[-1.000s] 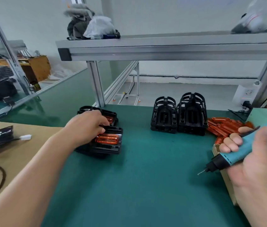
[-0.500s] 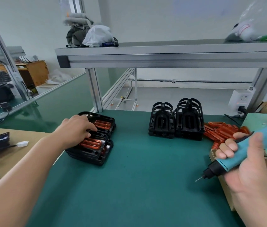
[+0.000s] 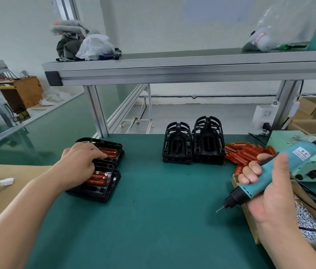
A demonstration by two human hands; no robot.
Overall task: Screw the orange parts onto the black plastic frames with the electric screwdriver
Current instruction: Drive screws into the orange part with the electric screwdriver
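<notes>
We slid the finished frames (image 3: 104, 191) a bit further left, our left hand (image 3: 79, 164) lying flat on them. Our right hand (image 3: 269, 195) gripped the electric screwdriver (image 3: 298, 158) in the air. The empty black frames (image 3: 207, 144) and loose orange parts (image 3: 244, 154) waited behind; they seemed next.

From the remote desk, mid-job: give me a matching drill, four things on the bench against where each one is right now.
Things:
1. electric screwdriver
2. loose orange parts
3. upright black frames
4. screws

Places:
A. standing side by side, far centre
B. heaped at the near right edge
C. gripped in the right hand
D. piled just right of the standing frames

Pairs: 1-C, 2-D, 3-A, 4-B
</notes>
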